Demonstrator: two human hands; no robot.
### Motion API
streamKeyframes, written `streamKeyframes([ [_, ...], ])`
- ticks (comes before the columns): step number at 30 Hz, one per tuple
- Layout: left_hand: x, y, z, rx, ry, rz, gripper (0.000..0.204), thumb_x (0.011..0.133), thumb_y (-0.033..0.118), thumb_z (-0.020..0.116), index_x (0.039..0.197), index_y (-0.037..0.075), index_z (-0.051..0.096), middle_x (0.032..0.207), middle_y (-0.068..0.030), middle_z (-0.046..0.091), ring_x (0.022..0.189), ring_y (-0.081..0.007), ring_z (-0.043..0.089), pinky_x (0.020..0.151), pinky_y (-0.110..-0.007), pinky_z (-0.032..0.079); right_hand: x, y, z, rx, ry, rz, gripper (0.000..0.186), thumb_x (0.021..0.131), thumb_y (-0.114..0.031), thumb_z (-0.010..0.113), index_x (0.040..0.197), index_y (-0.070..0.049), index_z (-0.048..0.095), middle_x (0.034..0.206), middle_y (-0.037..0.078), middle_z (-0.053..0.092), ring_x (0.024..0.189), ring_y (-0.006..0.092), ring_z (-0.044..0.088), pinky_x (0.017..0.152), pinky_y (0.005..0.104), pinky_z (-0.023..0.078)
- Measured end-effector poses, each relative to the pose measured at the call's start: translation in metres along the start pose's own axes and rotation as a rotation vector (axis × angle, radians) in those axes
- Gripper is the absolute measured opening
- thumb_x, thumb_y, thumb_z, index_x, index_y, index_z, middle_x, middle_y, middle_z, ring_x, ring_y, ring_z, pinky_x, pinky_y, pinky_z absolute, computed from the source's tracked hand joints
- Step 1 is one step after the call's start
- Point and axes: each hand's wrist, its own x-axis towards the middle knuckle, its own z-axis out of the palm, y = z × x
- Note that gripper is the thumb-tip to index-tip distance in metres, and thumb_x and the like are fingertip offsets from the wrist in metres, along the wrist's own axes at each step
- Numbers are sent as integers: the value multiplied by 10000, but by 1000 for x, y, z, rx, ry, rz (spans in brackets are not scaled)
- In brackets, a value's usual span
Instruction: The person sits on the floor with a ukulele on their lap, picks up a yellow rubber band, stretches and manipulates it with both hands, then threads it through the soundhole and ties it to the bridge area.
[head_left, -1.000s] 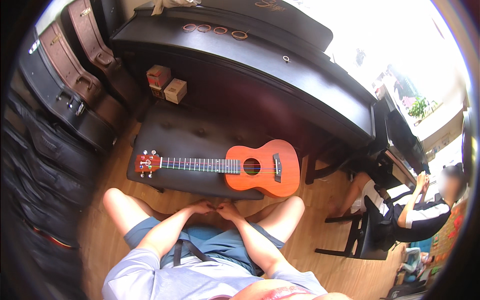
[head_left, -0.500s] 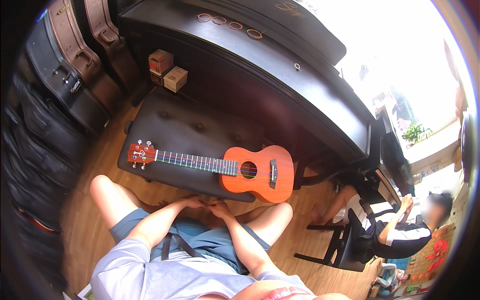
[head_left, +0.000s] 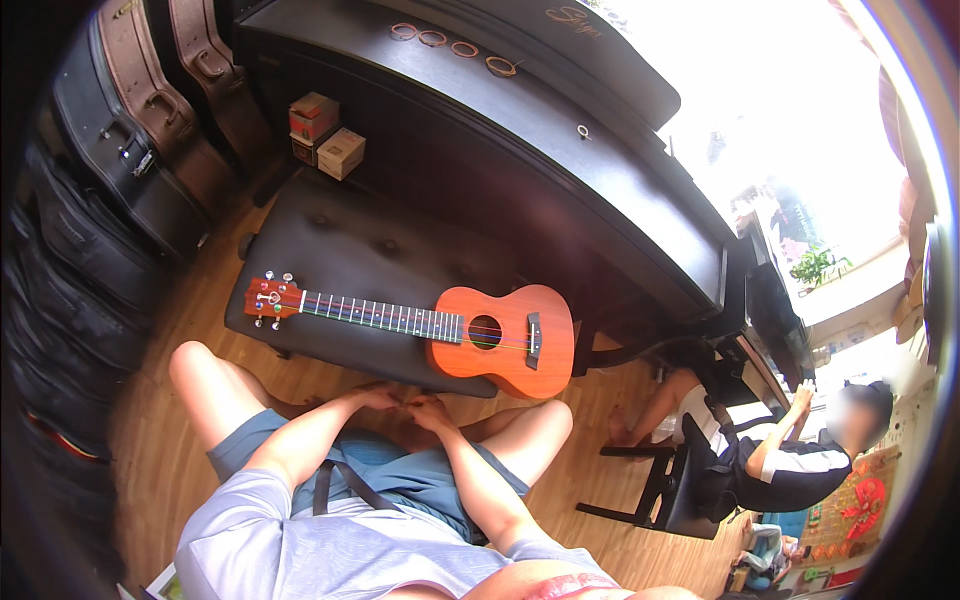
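Observation:
My left hand (head_left: 381,396) and my right hand (head_left: 428,411) are close together above my lap, just in front of a black padded bench (head_left: 330,245). The fingers of both look closed, their tips almost meeting. Anything between them is too small to make out. On the bench lies a reddish-brown ukulele (head_left: 505,375), face up, its headstock to the left and its body overhanging the bench's right end. Coloured strings run along its neck and over the sound hole. Neither hand touches it.
Behind the bench stands a black piano (head_left: 560,130) with several coiled strings (head_left: 464,49) and a small ring (head_left: 583,132) on top. Small boxes (head_left: 341,153) sit behind the bench. Instrument cases (head_left: 150,130) line the left. At right, a person (head_left: 790,470) sits on a black chair (head_left: 675,490).
The whole view has shifted slightly, so everything sits a little further left and up. My hands stay together in front of the bench, and the ukulele has not moved on it.

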Motion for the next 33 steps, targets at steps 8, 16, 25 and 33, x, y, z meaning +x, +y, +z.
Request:
streamKeyframes([
  [8, 13, -5, 3, 131, 10, -54, 480, 886, 550, 619, 987, 101, 755, 955, -130, 722, 910, -248, 667, 823, -400, 506, 10, 13, 7, 56, 33, -10, 256, 863, -202, 682, 1040, -20, 719, 892, 128, 721, 699, 201, 709, 613, 312, 573],
  [16, -20, 41, -2, 343, 309, 96, 336, 868, 325, 583, 1010, 59, 732, 1022, -204, 706, 983, -371, 669, 866, -468, 512, -5, -19, -13, -36, 66, -78, 272, 891, -201, 612, 1075, -21, 700, 875, 143, 717, 684, 214, 708, 567, 339, 569],
  [25, -180, 134, -48, 121, 452, 162, 343, 896, 243, 646, 1181, 53, 635, 939, -159, 717, 872, -313, 694, 777, -411, 539, -52, -82, -49, 285, -67, -183, 260, 900, -220, 629, 1020, 4, 683, 915, 113, 700, 840, 204, 654, 780, 339, 523],
  [33, -203, 132, -40, -688, 510, 251, 183, 955, 129, 656, 1097, 29, 597, 845, -37, 652, 704, -78, 606, 649, -223, 495, -98, -119, -80, 992, -253, -167, 212, 963, -205, 634, 981, 1, 680, 895, 60, 694, 771, 107, 623, 749, 255, 504],
])
